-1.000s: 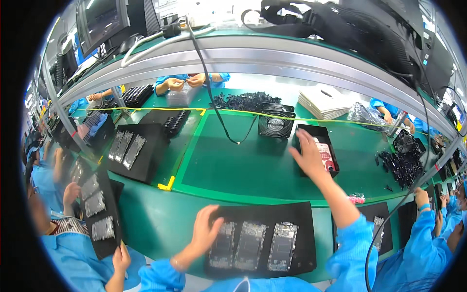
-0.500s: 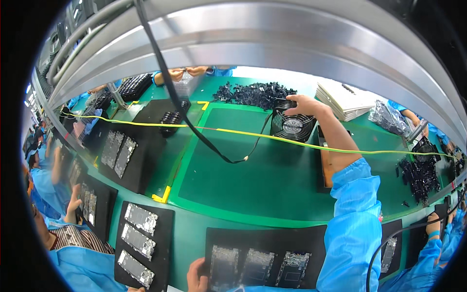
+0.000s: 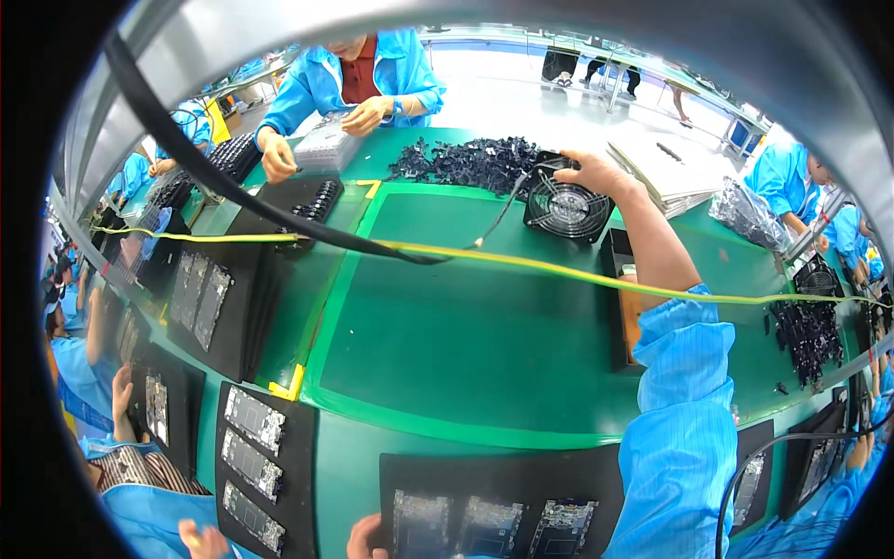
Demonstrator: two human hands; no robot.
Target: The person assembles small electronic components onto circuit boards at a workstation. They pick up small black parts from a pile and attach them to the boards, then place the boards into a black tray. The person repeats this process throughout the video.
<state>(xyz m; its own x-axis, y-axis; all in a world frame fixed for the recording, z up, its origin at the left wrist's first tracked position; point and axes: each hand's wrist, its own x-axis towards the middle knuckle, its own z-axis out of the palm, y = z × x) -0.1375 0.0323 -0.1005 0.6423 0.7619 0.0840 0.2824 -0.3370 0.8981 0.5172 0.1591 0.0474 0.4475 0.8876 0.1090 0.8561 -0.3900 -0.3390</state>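
Note:
My right hand [image 3: 601,177] reaches far across the bench and grips the top edge of a black square cooling fan [image 3: 564,207], which has a wire guard. The thumb is in front; some fingers are hidden behind the frame. At the near edge, my left hand [image 3: 366,538] has its fingers bent at the left side of a flat black tray [image 3: 484,466]; the lower part of that hand is cut off. On the tray lie three phone-sized circuit boards [image 3: 562,527], the left ones blurred.
Beyond the fan lies a heap of small black parts [image 3: 475,160]. A black box [image 3: 616,244] sits under my right forearm. A yellow cord [image 3: 521,264] and a black cable [image 3: 279,210] cross above the green bench [image 3: 447,345]. Co-workers sit left, right and opposite.
The view has tilted up, showing more of the person opposite. The fan has shifted slightly right and away from me with my right hand on it. My left hand stays at the tray.

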